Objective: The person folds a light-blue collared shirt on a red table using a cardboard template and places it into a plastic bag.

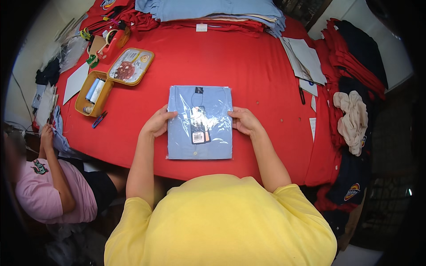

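Note:
A folded light blue shirt (179, 133) in a clear plastic bag lies before me, its collar end away from me. A dark hang tag (195, 124) with a white barcode label (198, 137) shows through the shiny plastic. My left hand (158, 120) grips the bag's left edge, thumb on top and fingers partly hidden beneath. On the opposite edge, my right hand (244, 120) holds it the same way, a little below the top corner.
Left stand an open yellow tin (80, 104) with thread spools, its lid (151, 57), blue snips (100, 119) and a red tape dispenser (109, 48). Folded blue garments (213, 11) lie at the back. Papers (306, 60) and a beige cloth (353, 122) are right. A person in pink (55, 188) sits left, handling fabric.

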A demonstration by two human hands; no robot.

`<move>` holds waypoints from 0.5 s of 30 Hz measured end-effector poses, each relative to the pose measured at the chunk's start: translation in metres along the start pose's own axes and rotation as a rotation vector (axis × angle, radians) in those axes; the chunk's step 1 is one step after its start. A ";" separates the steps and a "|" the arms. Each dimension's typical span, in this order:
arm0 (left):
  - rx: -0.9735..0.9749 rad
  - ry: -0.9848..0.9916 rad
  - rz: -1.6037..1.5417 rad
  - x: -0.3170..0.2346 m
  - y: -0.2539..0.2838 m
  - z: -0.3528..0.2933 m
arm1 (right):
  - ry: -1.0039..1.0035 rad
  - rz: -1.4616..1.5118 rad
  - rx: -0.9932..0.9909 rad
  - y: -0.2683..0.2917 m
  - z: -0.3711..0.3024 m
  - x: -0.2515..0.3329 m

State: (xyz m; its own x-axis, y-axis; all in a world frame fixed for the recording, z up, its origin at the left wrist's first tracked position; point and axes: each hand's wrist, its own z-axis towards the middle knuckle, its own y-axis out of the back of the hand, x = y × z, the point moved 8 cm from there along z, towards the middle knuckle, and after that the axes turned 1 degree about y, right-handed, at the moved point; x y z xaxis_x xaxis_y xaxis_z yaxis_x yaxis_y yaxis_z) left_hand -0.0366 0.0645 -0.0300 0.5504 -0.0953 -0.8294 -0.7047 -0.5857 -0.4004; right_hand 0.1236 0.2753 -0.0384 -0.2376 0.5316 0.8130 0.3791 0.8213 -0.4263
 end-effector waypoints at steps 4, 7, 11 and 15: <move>0.018 0.015 -0.065 -0.003 0.008 -0.010 | 0.011 -0.101 -0.106 0.005 0.003 -0.002; 0.042 0.017 0.020 0.010 0.006 0.001 | 0.041 -0.197 -0.173 0.036 -0.001 0.001; 0.030 0.016 0.129 0.002 0.008 0.007 | 0.079 -0.250 -0.245 0.062 0.015 -0.008; -0.045 0.051 0.142 0.004 0.018 0.006 | 0.066 -0.243 -0.276 0.057 0.016 -0.011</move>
State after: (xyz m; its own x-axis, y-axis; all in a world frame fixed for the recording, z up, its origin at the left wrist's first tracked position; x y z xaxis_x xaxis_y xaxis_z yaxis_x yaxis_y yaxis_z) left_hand -0.0494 0.0586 -0.0431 0.4697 -0.2194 -0.8551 -0.7569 -0.5986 -0.2622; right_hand 0.1336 0.3198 -0.0780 -0.2959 0.3059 0.9049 0.5479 0.8304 -0.1015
